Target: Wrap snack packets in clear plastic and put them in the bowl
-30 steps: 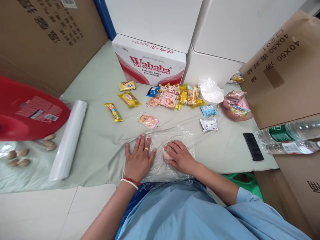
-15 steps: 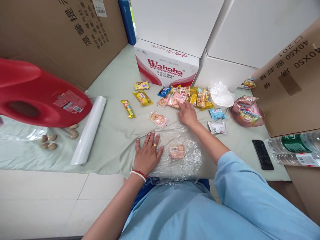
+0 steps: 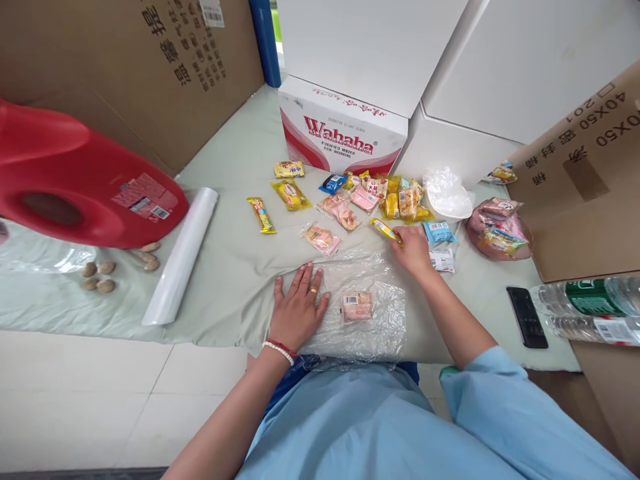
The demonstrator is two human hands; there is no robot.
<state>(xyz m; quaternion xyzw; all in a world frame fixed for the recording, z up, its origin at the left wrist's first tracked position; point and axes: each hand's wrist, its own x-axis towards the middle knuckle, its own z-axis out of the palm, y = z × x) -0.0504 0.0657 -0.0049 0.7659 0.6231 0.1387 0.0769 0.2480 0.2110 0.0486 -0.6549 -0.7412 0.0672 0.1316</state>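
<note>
"Grip check: what does the right hand (image 3: 414,251) have?"

"One end of a slim yellow plastic-wrapped snack packet (image 3: 385,230), pinched near the heap of mixed wrapped snacks (image 3: 393,203)."

"And the left hand (image 3: 299,308)?"

"Empty, spread wide, flat at the edge of a clear crinkled plastic sheet (image 3: 380,341)."

"Any tips?"

"I'd pinch lightly to spare the contents, and let the left palm anchor the sheet."

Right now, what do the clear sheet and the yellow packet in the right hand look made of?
Clear sheet: probably thin, glossy plastic film; it is see-through, with fine wrinkles catching light. Yellow packet: likely printed plastic film; its face is brightly coloured, but any lining is hidden.
</note>
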